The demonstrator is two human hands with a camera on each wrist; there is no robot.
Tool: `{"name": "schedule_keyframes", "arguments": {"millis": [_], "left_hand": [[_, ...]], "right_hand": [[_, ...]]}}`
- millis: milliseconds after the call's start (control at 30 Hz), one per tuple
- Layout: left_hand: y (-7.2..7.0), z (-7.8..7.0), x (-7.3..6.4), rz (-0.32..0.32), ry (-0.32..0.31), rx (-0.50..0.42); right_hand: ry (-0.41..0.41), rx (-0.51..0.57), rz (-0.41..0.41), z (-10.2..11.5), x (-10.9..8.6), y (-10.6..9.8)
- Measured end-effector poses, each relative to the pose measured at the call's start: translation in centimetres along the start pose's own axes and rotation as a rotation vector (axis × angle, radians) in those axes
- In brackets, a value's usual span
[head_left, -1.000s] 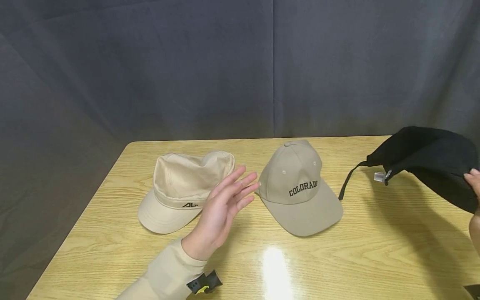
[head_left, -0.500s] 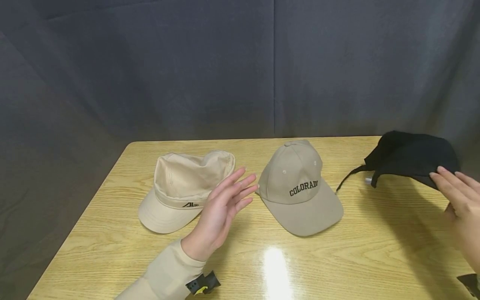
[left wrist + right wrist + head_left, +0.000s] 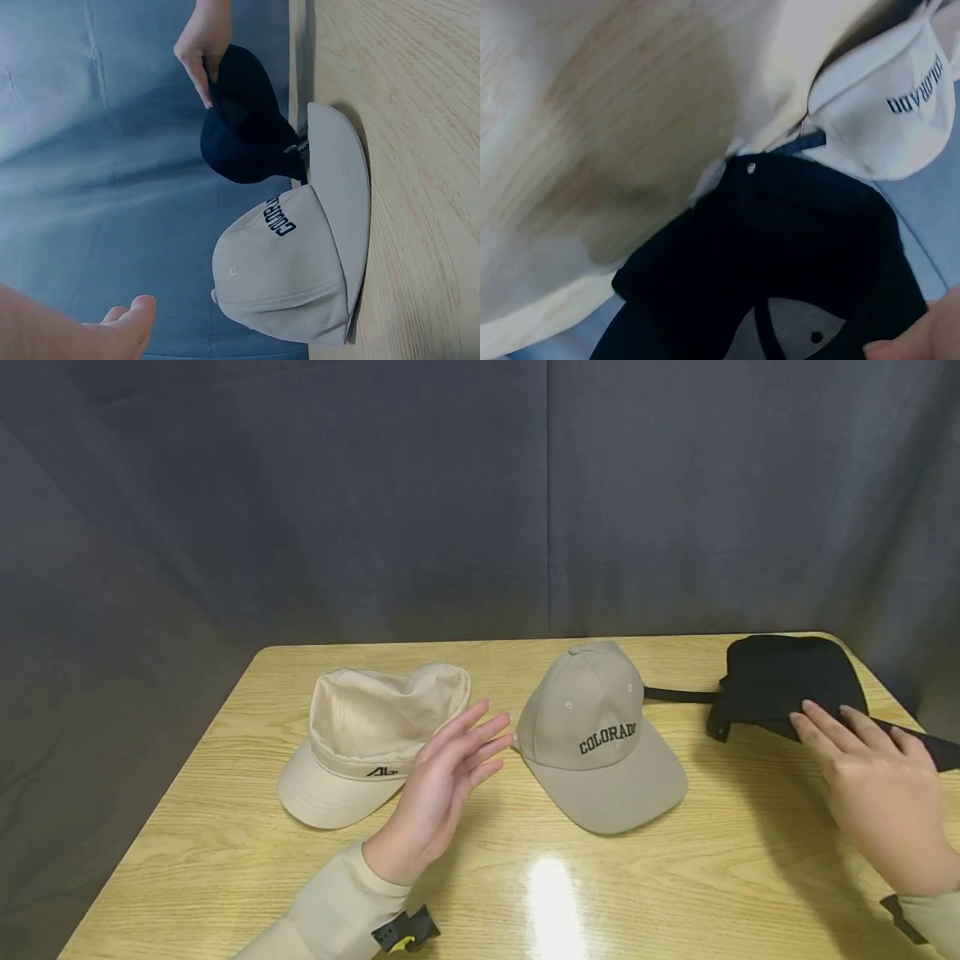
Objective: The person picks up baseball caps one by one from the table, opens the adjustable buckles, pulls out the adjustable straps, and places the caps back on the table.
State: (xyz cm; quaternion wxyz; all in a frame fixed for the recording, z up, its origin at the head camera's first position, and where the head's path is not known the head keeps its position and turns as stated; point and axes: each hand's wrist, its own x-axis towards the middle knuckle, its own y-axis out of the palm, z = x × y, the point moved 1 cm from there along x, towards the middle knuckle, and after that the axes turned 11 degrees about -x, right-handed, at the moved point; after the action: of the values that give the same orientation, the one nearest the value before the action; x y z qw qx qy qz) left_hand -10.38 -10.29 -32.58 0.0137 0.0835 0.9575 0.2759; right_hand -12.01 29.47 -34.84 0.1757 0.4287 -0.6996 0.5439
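My right hand (image 3: 877, 785) pinches the edge of a black cap (image 3: 791, 672) at the table's right, its thumb hidden under the cap in the head view. In the left wrist view, thumb and fingers grip the cap's edge. The right wrist view looks into the hollow of the black cap (image 3: 795, 225). A black strap (image 3: 678, 695) trails from it toward a khaki cap (image 3: 622, 793) lettered COLORADO. My left hand (image 3: 431, 793) hovers with fingers extended, holding nothing, between the khaki cap and a cream cap (image 3: 375, 718) with a slumped crown.
All this is on or over a light wood table (image 3: 240, 877). Behind it hangs a dark grey curtain (image 3: 412, 502). A bright glare spot lies on the tabletop near the front.
My right hand has come in from the right edge, moving the black cap leftward and lower. Its strap now lies behind the khaki cap. The left hand has stayed still.
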Motion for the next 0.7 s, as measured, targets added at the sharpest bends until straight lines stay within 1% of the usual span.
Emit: {"name": "schedule_keyframes", "arguments": {"millis": [67,167,400,567,700], "left_hand": [[-0.1,0.0,-0.1,-0.001,0.001,0.001],[-0.1,0.0,-0.2,-0.011,-0.002,0.0],[-0.1,0.1,-0.2,-0.029,-0.016,-0.003],[0.0,0.1,0.0,-0.033,-0.017,-0.005],[-0.1,0.1,0.0,-0.029,-0.014,0.01]], "right_hand": [[-0.012,0.0,0.005,0.4,0.0,0.5],[-0.016,-0.011,0.054,0.9,0.0,1.0],[0.005,0.031,0.271,1.9,-0.3,1.7],[-0.018,0.061,0.368,2.3,-0.7,2.0],[-0.054,0.084,0.412,2.8,-1.1,2.1]]}}
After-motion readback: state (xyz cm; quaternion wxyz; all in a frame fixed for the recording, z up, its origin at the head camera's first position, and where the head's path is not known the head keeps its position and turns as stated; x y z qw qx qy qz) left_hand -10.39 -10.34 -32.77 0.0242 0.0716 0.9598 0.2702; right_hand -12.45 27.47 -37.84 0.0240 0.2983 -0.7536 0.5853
